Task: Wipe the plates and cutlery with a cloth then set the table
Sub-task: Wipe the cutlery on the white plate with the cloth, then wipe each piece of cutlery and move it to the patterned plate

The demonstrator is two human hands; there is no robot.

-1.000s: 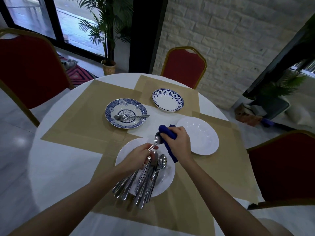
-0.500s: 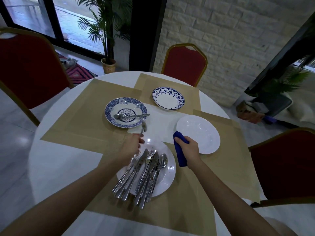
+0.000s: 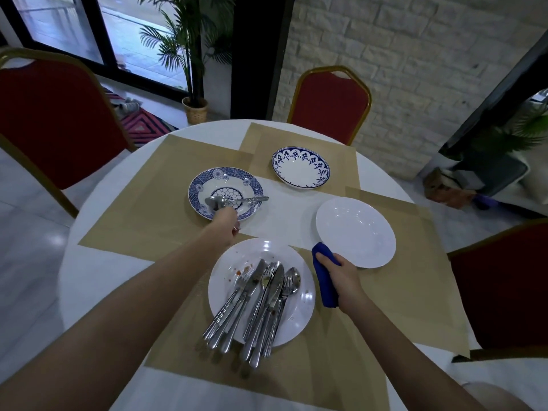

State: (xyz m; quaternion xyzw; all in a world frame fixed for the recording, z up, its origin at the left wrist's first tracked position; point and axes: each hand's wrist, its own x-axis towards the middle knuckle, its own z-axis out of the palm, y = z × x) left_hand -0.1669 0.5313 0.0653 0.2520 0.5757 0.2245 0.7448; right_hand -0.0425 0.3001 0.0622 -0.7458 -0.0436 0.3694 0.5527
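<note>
My left hand reaches over the near rim of the blue patterned plate and holds a spoon whose bowl lies on that plate beside another spoon. My right hand grips a rolled blue cloth between the two white plates. The near white plate carries food specks and a pile of several forks, knives and spoons. A clean white plate sits at the right. A blue-rimmed white plate lies at the far side.
The round white table is covered by tan placemats. Red chairs stand at the left, far side and right. A potted palm stands by the window.
My left hand carried the wiped spoon from the cloth forward to the blue patterned plate. My right hand drew back with the cloth toward the near white plate's right side.
</note>
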